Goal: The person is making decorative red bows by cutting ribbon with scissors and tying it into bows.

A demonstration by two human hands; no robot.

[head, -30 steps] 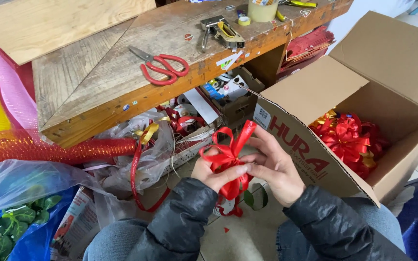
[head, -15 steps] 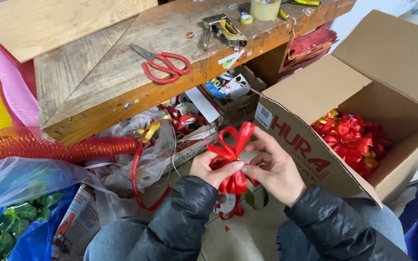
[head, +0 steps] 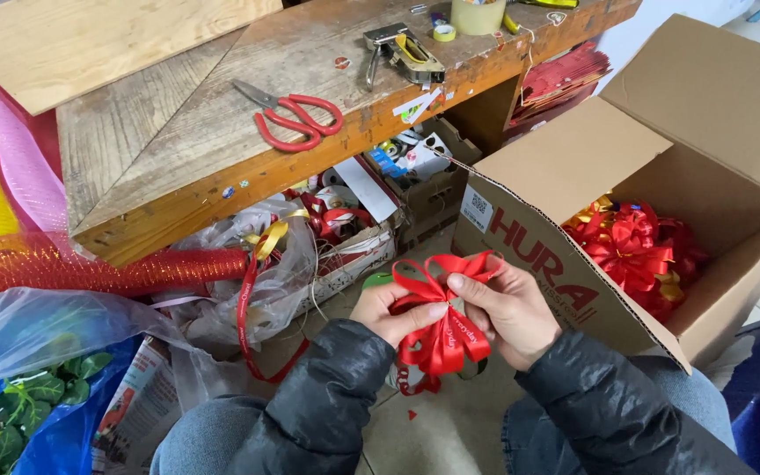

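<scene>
Both my hands hold a red ribbon bow (head: 442, 327) over my lap. My left hand (head: 387, 313) pinches the bow's middle between thumb and fingers. My right hand (head: 507, 310) grips it from the right, fingers bending an upper loop sideways. The bow's loops spread above my fingers and its tails hang down below. An open cardboard box (head: 573, 167) stands just right of my hands, with several finished red and gold bows (head: 631, 251) inside.
A worn wooden workbench (head: 178, 149) ahead carries red-handled scissors (head: 292, 119), a stapler (head: 402, 53) and tape rolls (head: 477, 16). Ribbon scraps and plastic bags (head: 257, 264) fill the space beneath. Red, pink and yellow mesh rolls (head: 10, 220) lie left.
The upright ribbon end has been folded down and sideways into another loop. My hands shifted slightly lower and right, and the bow now looks fuller.
</scene>
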